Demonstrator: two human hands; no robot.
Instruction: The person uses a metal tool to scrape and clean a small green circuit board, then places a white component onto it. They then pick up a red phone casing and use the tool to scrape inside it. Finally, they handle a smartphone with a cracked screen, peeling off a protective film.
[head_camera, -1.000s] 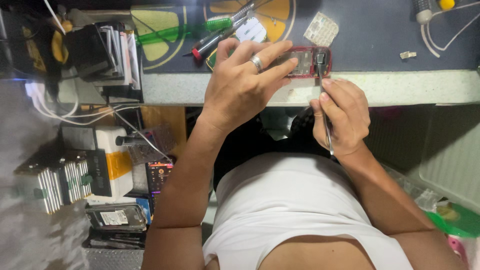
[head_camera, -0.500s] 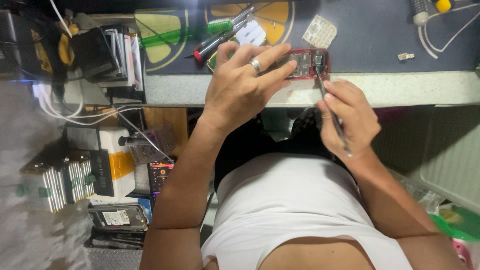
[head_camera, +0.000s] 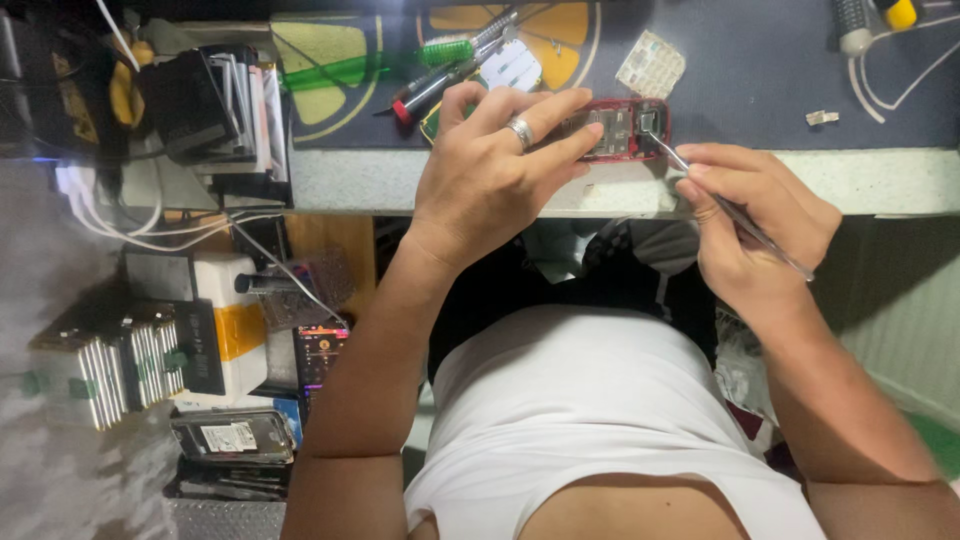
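Observation:
A small red phone (head_camera: 628, 130) with its back off lies on the dark work mat (head_camera: 760, 70) near the bench's front edge. My left hand (head_camera: 490, 170), with a ring on one finger, lies over the phone's left part and holds it down with the fingertips. My right hand (head_camera: 755, 225) grips thin metal tweezers (head_camera: 725, 205) like a pen. Their tip touches the phone's right end.
Screwdrivers with green and red handles (head_camera: 430, 70) lie on the mat behind the phone, beside a small perforated card (head_camera: 650, 62). A tiny clear part (head_camera: 822, 117) sits to the right. Below left of the bench are stacked phones (head_camera: 232, 436), boxes (head_camera: 200, 320) and white cables (head_camera: 120, 215).
My right hand has tilted outward, so the tweezers now slant from the phone's right end down to the right instead of standing almost straight. My left hand has stayed on the phone.

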